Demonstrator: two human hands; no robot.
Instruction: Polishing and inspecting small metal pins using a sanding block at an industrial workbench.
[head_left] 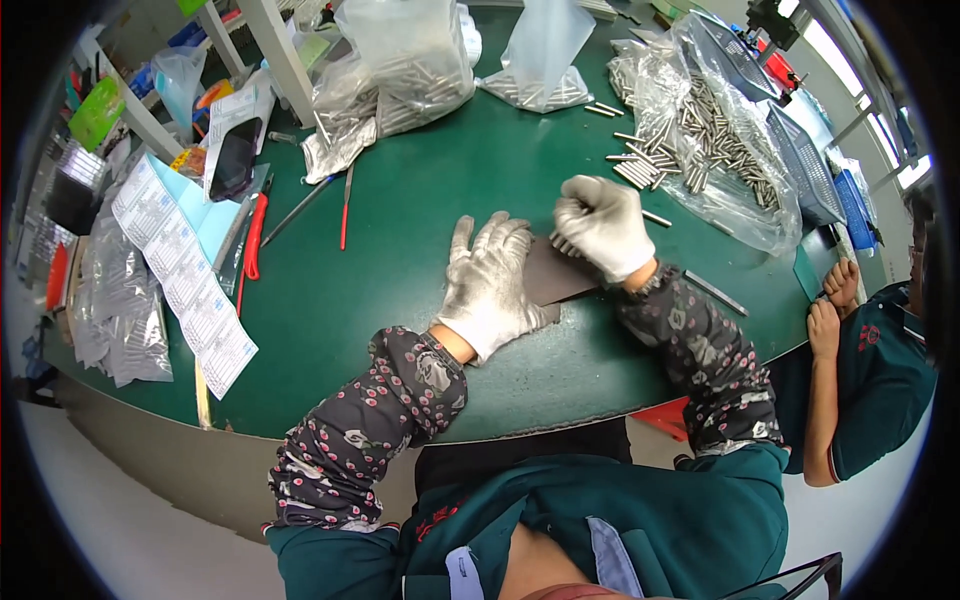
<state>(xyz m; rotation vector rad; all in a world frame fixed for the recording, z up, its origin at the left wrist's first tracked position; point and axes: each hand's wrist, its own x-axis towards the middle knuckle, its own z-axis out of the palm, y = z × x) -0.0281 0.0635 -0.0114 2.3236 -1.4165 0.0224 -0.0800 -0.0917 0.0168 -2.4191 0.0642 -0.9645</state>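
Note:
Both my hands wear whitish work gloves with grey smudges. My left hand (488,285) lies flat with its fingers stretched, pressing the left side of a dark brown sheet (556,272) that looks like abrasive paper. Over the sheet's right part, my right hand (606,226) is closed in a fist. Short metal pins (566,246) seem to show at the fist's lower edge; the glove hides most of them. One loose pin (656,218) lies just right of that fist. A flat grey metal bar (715,292) rests beside my right forearm.
An open plastic bag (735,215) spills many pins (705,135) at the right rear. More filled bags (420,75) stand at the back. A red-handled file (346,207), red pliers (256,237), a phone (235,158) and papers (190,270) lie left. Another person's hands (835,300) are at right.

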